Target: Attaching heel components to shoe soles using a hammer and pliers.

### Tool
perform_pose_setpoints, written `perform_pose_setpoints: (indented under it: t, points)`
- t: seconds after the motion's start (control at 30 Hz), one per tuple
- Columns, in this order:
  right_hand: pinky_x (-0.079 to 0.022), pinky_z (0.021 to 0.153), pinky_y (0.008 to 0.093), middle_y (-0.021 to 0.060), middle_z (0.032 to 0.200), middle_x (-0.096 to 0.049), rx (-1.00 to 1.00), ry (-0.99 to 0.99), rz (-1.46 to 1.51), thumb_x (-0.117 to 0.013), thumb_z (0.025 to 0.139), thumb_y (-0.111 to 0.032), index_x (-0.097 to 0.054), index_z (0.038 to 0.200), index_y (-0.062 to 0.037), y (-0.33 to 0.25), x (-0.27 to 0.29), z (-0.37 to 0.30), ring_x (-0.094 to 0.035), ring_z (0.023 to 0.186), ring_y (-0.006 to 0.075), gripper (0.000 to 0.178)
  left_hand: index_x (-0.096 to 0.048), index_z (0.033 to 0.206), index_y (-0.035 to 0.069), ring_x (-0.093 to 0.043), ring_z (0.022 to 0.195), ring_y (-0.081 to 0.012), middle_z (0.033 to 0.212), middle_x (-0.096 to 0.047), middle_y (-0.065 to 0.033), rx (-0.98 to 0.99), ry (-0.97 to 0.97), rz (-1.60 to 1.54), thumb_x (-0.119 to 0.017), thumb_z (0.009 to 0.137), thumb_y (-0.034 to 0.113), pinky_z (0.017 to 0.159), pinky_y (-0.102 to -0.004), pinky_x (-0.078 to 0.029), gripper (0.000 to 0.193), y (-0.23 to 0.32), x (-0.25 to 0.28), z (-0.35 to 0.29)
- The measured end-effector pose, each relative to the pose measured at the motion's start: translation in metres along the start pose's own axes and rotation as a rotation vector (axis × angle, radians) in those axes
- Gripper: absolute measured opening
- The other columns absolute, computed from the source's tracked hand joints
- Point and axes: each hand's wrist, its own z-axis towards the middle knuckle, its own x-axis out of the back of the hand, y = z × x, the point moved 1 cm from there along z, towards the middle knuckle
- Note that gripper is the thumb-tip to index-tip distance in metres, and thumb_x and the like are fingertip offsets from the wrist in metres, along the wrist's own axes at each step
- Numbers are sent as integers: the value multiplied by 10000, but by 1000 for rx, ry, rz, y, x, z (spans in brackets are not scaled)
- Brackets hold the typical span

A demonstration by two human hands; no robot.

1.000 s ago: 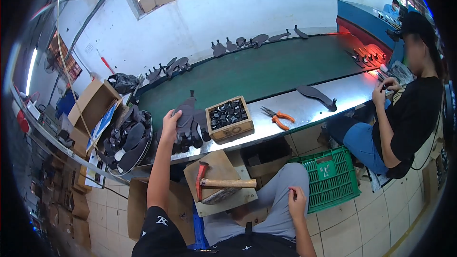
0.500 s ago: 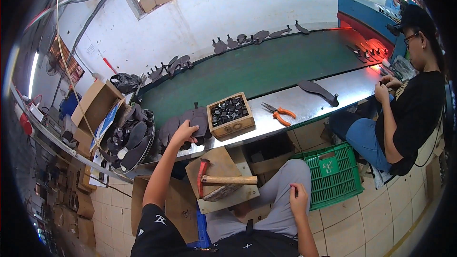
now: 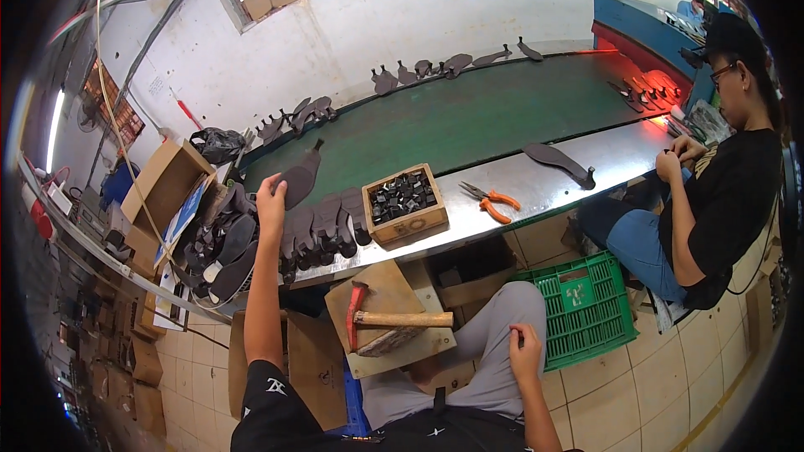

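My left hand (image 3: 272, 202) is closed on the broad end of a dark shoe sole (image 3: 300, 177), whose heel points up and away over the green conveyor belt. Below it, a row of dark heeled soles (image 3: 325, 226) lies side by side along the metal edge. My right hand (image 3: 525, 349) rests on my thigh, fingers curled; a reddish spot shows at the fingertips, too small to make out. In front of my lap a hammer (image 3: 402, 318) with a red head and wooden handle lies on a block (image 3: 387, 278).
Beside the row stands a wooden box of small black pieces (image 3: 404, 198). Orange-handled pliers (image 3: 492, 200) and another sole (image 3: 559, 162) lie rightward. A basket of soles (image 3: 222, 243) stands left, a green crate (image 3: 586, 310) right. A co-worker (image 3: 720, 167) sits at the right.
My left hand has risen from the soles on the metal edge, moving left and away, and now carries one sole over the belt. My right hand has stayed on my thigh.
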Motion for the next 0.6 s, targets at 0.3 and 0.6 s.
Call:
perform_pose_setpoints:
  t: [0.3, 0.6]
  points:
    - [-502, 709, 374, 165, 869, -629, 3, -3, -27, -570, 888, -3, -638, 947, 6, -3, -1, 1, -630, 793, 327, 90, -591, 1175, 23, -620, 997, -232, 1133, -635, -95, 573, -18, -833, -536, 989, 162, 783, -410, -537, 238, -12, -20, -50]
    - [-508, 686, 345, 162, 922, -655, -91, -19, 32, -589, 891, -12, -645, 971, 3, 8, 9, 8, -646, 784, 292, 99, -385, 1406, -43, -547, 1195, -317, 1388, -439, -185, 781, -393, -550, -549, 976, 155, 914, -498, -553, 501, -3, -63, -139]
